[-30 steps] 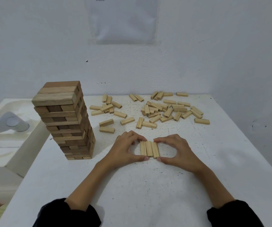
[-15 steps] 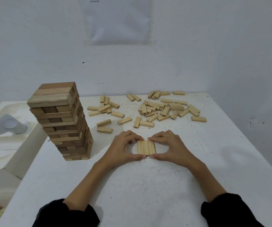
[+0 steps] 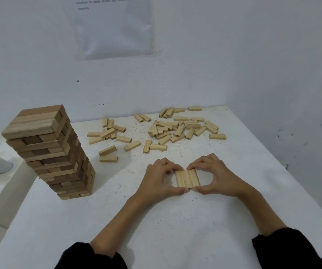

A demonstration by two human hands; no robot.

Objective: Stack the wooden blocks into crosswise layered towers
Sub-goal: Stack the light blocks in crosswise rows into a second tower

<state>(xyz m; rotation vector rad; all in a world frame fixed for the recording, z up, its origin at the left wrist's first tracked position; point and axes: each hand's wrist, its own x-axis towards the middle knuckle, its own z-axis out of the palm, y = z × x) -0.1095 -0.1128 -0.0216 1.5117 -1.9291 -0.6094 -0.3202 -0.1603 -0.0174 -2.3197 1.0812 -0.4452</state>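
Left hand [image 3: 161, 180] and right hand [image 3: 221, 177] cup the three-block row [image 3: 187, 178] lying flat on the table [image 3: 175, 230], thumbs at its near ends, fingers curled over the far ends, seemingly pressing. Likely first layer only of a new tower: darker tower [image 3: 47, 152] stands complete, well apart at left. Loose blocks [image 3: 175, 129] lie scattered beyond the hands, and the reach to them looks unobstructed.

The tower [image 3: 49, 152] stands left of the three-block row [image 3: 187, 178], loose blocks [image 3: 166, 131] scattered behind on the table [image 3: 156, 226].
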